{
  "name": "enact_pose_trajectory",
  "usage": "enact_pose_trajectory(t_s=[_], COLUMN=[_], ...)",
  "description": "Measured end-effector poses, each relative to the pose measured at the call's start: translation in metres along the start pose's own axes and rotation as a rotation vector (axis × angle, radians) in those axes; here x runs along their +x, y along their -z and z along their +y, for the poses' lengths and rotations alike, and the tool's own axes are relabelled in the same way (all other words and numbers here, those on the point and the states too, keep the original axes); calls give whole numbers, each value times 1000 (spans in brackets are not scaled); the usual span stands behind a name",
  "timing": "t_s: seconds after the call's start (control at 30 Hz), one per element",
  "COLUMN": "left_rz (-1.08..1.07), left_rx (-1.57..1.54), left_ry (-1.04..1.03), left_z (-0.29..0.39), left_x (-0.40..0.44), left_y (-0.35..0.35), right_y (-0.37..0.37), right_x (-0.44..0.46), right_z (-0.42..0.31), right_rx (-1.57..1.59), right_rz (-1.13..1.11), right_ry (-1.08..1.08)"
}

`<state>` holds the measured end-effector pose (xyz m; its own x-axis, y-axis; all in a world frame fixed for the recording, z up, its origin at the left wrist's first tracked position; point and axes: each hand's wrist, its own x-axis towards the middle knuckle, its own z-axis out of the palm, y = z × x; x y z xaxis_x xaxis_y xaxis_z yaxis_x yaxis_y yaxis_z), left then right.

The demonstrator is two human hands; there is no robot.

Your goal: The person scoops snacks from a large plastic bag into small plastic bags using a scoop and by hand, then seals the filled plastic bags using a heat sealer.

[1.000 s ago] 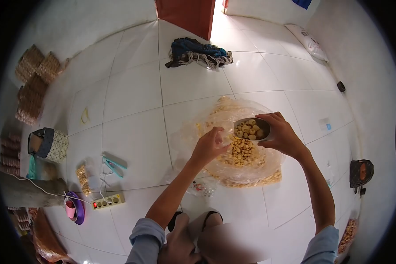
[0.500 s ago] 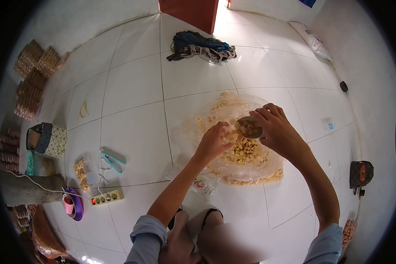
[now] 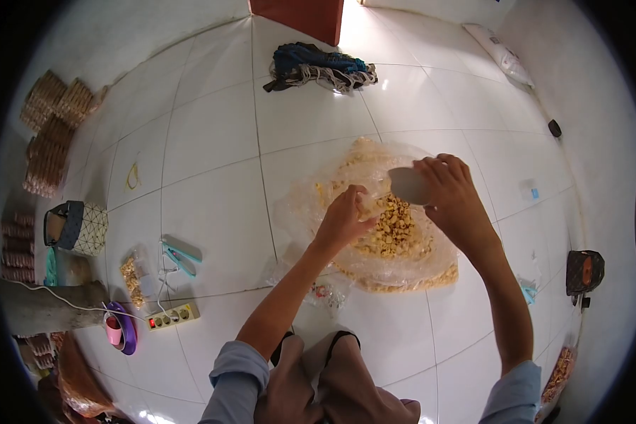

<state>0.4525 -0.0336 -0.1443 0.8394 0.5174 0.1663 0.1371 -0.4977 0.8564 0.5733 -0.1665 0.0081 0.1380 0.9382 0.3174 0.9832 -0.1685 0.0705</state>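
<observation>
Half closed, the left hand [image 3: 345,220] held a small bag [image 3: 369,207] over the large bag [image 3: 434,260] of snacks [image 3: 396,230], we saw, while the right hand [image 3: 451,196], palm down and wrapped around a scoop [image 3: 408,186], tipped it toward the small bag.

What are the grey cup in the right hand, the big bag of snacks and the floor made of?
Grey cup: metal or hard plastic, I can't tell; its surface looks smooth and dull.
Big bag: probably thin clear plastic film, wrinkled, with the snacks showing through.
Floor: likely glazed tile, glossy white, with straight joint lines and bright reflections.
</observation>
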Motion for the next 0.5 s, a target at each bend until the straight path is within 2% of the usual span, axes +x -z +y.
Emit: enact_pose_trajectory(t_s=[0.07,0.13,0.23,0.3,0.33,0.4,0.5], left_rz=[23,124,92,121,151,145,119], left_rx=[-21,-68,-49,-33,-27,-71,-129], left_ry=[9,-32,38,9,-24,9,82], left_z=[-3,-8,-12,-17,-18,-20,-21], left_x=[0,0,-1,-4,-6,-8,-14], left_y=[-3,-6,-3,-4,-4,-4,-5], right_y=[-28,-88,-170,-209,-219,-239,-261], right_x=[-15,-44,-92,-110,-112,-108,-103], right_z=[10,21,13,8,1,-12,-27], right_rx=[48,137,99,-20,-11,182,346], right_rz=[23,-216,-219,-276,-280,-116,-87], right_ry=[-88,-339,-312,-354,-354,-476,-612])
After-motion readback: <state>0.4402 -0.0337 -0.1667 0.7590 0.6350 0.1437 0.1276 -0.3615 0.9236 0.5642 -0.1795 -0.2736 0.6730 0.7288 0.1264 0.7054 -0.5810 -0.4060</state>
